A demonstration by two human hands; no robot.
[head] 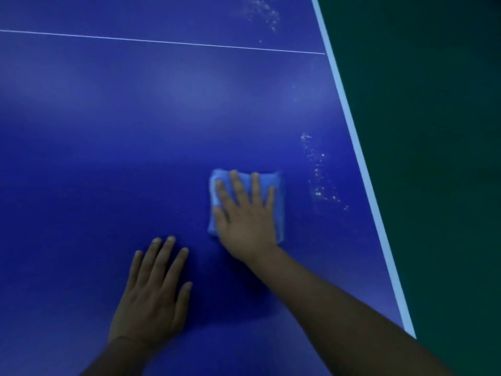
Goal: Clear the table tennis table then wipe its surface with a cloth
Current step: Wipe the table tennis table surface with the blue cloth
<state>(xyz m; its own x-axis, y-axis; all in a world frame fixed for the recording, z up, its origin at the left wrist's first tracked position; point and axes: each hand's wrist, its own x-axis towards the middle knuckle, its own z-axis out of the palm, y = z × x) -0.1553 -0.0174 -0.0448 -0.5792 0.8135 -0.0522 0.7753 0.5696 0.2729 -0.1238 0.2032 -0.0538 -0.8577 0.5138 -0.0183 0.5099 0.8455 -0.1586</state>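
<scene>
We press the folded cloth (271, 183) flat under our right hand (245, 215); our left hand (154, 297) rests flat, fingers straight, on the table (108, 131). Risk: missing the white specks (321, 175) near the edge.

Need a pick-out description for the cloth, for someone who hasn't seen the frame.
Start from the blue table tennis table and follow its white right edge line inward. The cloth is a folded light-blue pad lying flat under the right hand, paler than the tabletop, just left of the white speckled smudges.
</scene>
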